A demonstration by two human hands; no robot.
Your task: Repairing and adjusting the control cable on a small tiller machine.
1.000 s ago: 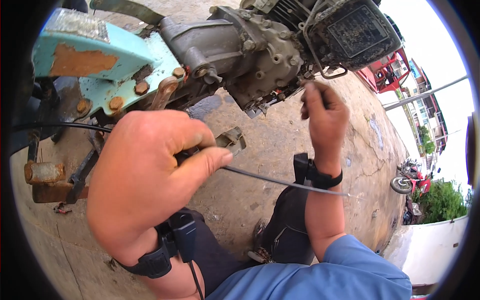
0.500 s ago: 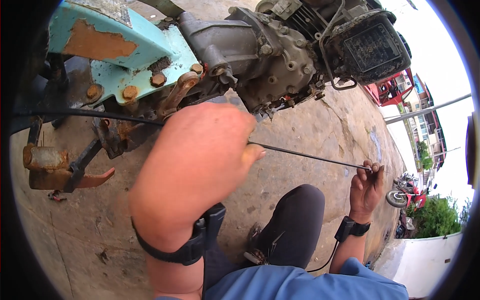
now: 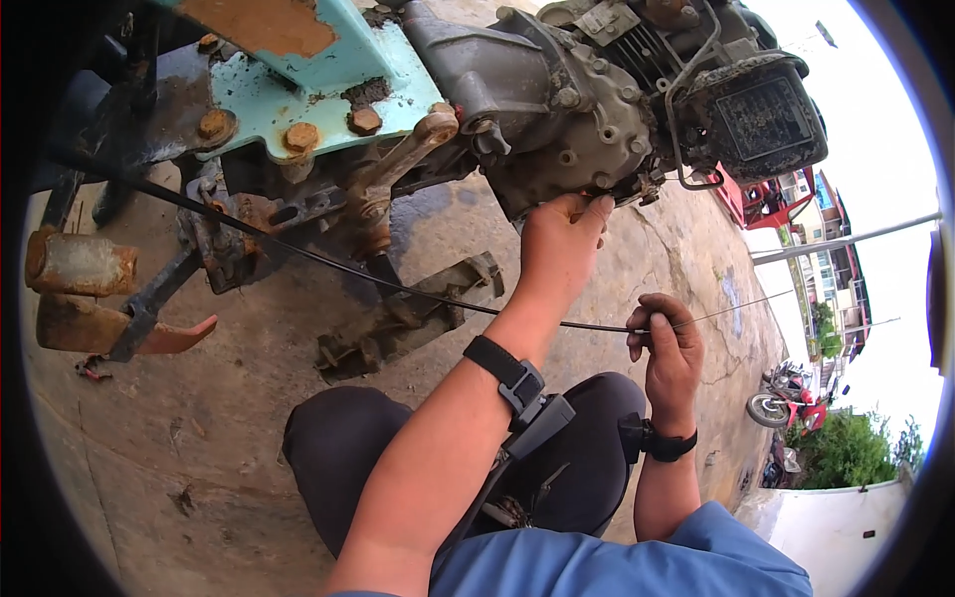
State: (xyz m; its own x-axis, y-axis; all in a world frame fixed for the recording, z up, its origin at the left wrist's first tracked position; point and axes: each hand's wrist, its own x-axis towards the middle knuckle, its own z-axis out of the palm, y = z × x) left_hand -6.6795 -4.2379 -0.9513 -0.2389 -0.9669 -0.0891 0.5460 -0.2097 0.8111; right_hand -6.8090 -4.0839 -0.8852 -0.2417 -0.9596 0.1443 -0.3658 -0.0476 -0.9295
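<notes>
A long black control cable runs from the machine at the left, passing by my left wrist, to my right hand. My right thumb and fingers pinch it near its end, and a thin bare inner wire sticks out beyond them to the right. Up at the lower edge of the grey, grimy engine casing, my left hand has its thumb and fingers pressed together. Whatever they grip there, if anything, is too small to make out. A rusty lever arm hangs left of that hand.
A turquoise steel bracket with rusty bolts is at the upper left. A dirty metal part lies on the concrete floor below the machine. Rusty fittings jut out at the left. A red motorcycle stands far right.
My left hand has left the cable and moved up and right to the engine's underside. My right hand has come inward, holding the cable, with bare wire now showing past its fingers.
</notes>
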